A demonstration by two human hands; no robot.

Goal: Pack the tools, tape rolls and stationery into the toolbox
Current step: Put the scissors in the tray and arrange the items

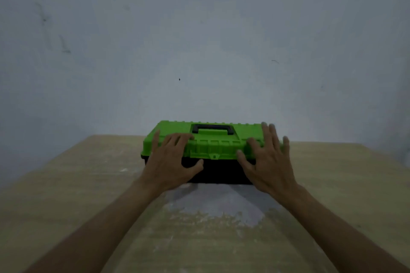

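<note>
A toolbox [213, 148] with a bright green lid, a black handle [212, 128] and a black base stands shut at the far side of the wooden table. My left hand [172, 162] lies on the lid's front left part, fingers spread over the top and thumb at the front wall. My right hand [266, 157] lies on the lid's front right part with straight, spread fingers. A small green latch [214, 156] shows between the hands. No tools, tape rolls or stationery are in view.
The light wooden table [88, 195] has a worn grey patch [221, 204] in front of the toolbox. A pale, scuffed wall [199, 51] rises right behind the box.
</note>
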